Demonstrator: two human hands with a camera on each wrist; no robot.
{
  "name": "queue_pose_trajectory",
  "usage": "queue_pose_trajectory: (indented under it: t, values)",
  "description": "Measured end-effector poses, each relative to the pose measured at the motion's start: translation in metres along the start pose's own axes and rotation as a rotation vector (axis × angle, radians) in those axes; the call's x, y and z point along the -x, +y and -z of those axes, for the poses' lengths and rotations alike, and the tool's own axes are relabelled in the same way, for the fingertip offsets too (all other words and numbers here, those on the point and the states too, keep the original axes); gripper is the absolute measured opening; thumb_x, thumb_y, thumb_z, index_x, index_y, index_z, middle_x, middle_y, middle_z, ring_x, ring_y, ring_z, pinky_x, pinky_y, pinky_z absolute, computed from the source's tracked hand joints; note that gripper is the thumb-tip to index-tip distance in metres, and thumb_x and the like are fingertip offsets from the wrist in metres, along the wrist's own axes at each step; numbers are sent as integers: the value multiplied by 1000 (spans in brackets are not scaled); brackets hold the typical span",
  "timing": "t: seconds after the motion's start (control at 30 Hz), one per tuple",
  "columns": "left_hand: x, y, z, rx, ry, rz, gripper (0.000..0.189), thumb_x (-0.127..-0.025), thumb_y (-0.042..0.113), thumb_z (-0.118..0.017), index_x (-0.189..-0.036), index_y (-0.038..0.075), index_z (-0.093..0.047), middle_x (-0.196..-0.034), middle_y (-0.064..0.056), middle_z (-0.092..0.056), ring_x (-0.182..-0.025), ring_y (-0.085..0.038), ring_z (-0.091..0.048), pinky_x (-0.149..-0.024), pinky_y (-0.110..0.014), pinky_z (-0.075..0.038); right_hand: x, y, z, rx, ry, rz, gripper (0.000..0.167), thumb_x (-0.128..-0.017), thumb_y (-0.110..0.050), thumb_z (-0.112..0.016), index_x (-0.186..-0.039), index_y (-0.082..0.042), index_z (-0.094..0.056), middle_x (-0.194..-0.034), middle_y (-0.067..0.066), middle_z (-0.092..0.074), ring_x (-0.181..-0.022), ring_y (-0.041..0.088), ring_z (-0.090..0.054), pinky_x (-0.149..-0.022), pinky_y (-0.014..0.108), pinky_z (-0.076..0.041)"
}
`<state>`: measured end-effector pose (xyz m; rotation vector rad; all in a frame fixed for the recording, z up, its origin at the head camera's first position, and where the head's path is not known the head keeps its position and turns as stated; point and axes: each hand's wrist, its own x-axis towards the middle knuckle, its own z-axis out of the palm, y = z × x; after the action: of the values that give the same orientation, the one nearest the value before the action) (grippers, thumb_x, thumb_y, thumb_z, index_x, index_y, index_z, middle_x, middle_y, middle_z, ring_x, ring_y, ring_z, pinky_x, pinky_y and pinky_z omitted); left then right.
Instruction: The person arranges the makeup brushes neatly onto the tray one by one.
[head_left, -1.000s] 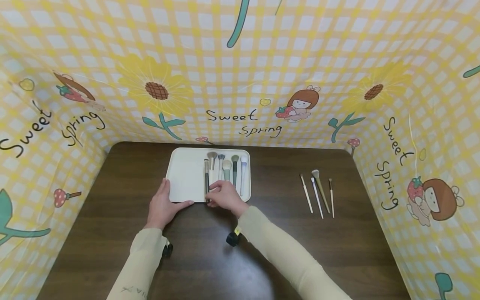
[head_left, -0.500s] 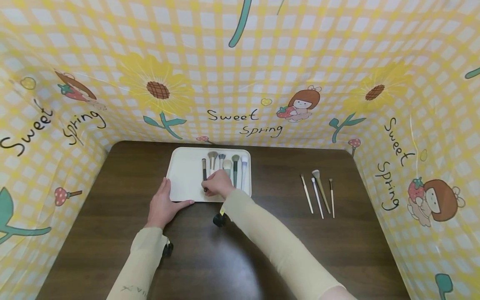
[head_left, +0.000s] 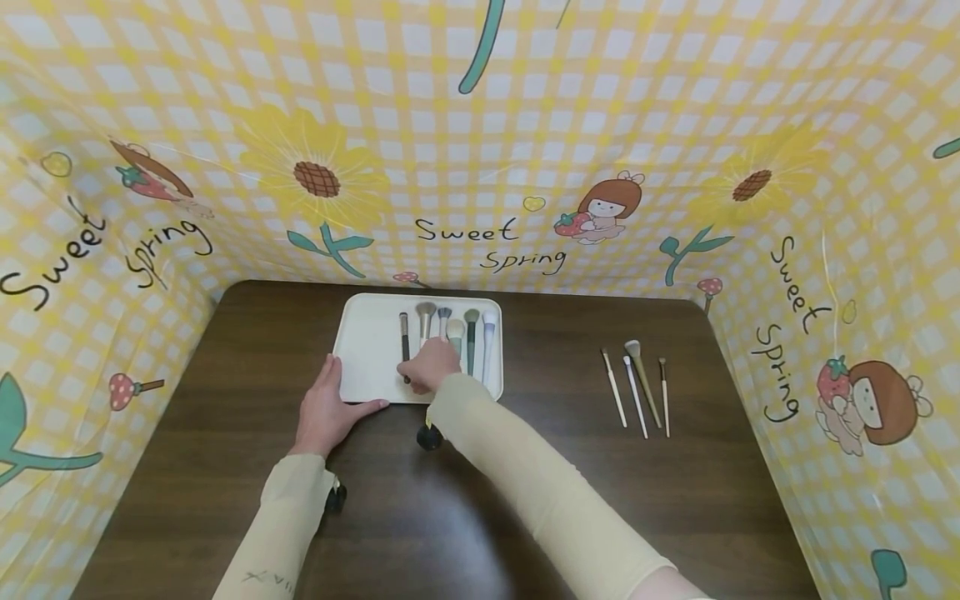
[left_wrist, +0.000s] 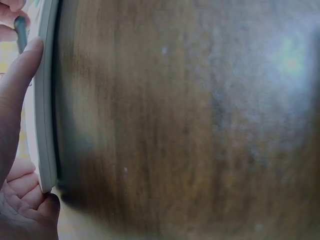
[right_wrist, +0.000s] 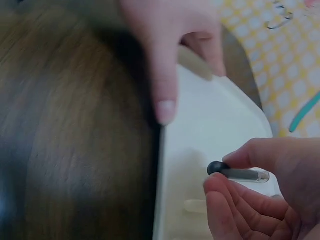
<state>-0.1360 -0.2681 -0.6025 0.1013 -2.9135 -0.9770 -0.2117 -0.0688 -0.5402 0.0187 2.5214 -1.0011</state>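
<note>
My right hand [head_left: 433, 364] pinches a dark-handled makeup brush [head_left: 405, 329] near its handle end, over the white tray [head_left: 367, 346]. In the right wrist view, the brush's rounded dark end [right_wrist: 217, 168] shows between thumb and fingertips. My left hand [head_left: 322, 410] holds the tray's near left corner, thumb along the front rim and fingers at the left side. Right of the held brush lie several makeup brushes, heads toward the back: a wide brown-headed one [head_left: 425, 313], a dark green one [head_left: 471, 333] and a white-lilac one [head_left: 489, 342] among them. My right hand hides some handles.
On the dark wooden table [head_left: 555, 500], to the right of the tray, lie several thinner brushes, including an olive-handled one [head_left: 642, 379] and a white-handled one [head_left: 634, 396]. A yellow checked cloth [head_left: 465, 150] stands round the back and sides.
My right hand has moved left and slightly back with the dark-handled brush, widening its gap from the other brushes in the tray. My left hand has stayed on the tray's corner.
</note>
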Motion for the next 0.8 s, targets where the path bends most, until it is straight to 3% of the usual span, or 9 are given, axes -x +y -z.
queue_pose_trajectory:
  t: [0.23,0.43,0.6,0.8]
  values:
    - [1,-2,-1,-7,7,-10,125,-73,57,-88,-156,-11,-23,-161,-34,-19,-142,-53,-28,-110,-62,-32,-1,7,-18,224,54,120,35,-84,-32,-73,-55,-15,-67,-47,-4,-60,-47,13,-58,-45,28,-45]
    - [0,-3,-2,-3,13,-13,125,-73,56,-88,-156,-10,-23,-161,-33,-18,-143,-52,-28,-110,-62,-32,4,2,-21,339,99,109,34,-83,-38,-77,-63,-14,-64,-60,-1,-60,-55,15,-58,-46,30,-47]
    - [-1,-2,-1,0,15,-16,124,-73,55,-89,-156,-11,-24,-161,-34,-19,-143,-52,-28,-110,-62,-32,5,-1,-21,386,105,96,33,-87,-38,-75,-67,-14,-65,-64,0,-60,-57,15,-57,-47,30,-47]
    - [-1,-1,-1,1,8,-6,125,-73,57,-88,-156,-10,-23,-161,-33,-18,-143,-51,-28,-111,-62,-32,5,-3,-20,370,99,90,28,-91,-30,-70,-70,-12,-66,-65,1,-60,-57,16,-58,-47,32,-48]
